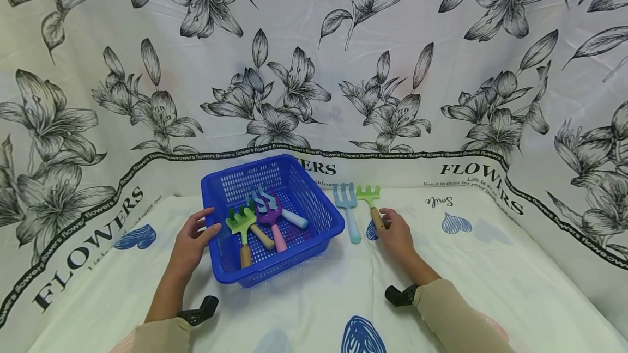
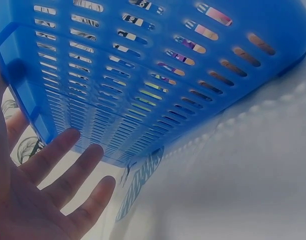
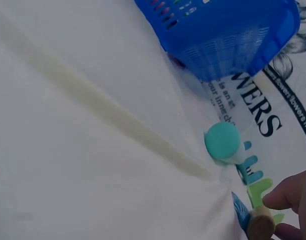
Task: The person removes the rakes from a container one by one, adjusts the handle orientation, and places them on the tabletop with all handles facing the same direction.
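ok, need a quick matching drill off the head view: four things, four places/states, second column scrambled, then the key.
Things
1. blue basket
2. purple fork
3. light-blue fork outside the basket
4. green fork outside the basket

Places/states
A. wooden handle, in the right grip
B. turquoise handle, lying on the cloth with no grip on it
C. rim beside the thumb of the left grip
D. pink handle, inside another item on the list

Pairs: 1-C, 2-D, 3-B, 4-A
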The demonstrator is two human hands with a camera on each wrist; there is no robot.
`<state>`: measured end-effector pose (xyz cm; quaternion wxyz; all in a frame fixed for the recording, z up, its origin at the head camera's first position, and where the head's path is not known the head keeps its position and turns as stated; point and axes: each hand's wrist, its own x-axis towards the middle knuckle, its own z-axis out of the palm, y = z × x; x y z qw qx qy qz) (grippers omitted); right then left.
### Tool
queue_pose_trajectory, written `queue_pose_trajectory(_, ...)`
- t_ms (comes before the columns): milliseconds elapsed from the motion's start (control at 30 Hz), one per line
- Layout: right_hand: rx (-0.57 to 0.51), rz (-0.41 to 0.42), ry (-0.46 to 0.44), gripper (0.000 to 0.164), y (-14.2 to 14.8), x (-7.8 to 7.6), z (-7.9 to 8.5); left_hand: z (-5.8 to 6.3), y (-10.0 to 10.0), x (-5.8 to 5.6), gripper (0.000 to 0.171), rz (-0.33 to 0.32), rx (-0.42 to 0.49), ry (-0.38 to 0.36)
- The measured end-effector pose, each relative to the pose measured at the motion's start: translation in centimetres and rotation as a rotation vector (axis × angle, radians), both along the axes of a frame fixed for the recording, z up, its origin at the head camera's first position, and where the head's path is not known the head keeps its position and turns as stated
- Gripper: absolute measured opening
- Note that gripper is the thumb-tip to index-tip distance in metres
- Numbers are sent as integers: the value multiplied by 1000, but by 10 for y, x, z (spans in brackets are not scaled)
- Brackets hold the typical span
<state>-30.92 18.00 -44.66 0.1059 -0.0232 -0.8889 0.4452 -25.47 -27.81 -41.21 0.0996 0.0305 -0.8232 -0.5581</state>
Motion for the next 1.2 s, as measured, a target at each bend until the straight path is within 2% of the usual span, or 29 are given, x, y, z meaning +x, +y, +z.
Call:
queue_pose_trajectory(333,-80,-35,28,42,-12,1,17,0,0,2,71,-3,1,-5)
queue_pose_trajectory(500,-98,-35,54,42,-19,0,27,0,-1,1,72,2,-2,-3)
queue_pose_trajectory(700,-118,10,112,45,-34,1,49,0,-1,1,71,4,2,-4)
queue_pose_trajectory(933,-148,82,201,42,-59,3,75,1,-2,1,73,3,2,-5)
queue_pose_trajectory(1200,-218,165,207,42,-85,7,97,-1,-1,-1,73,6,-2,3)
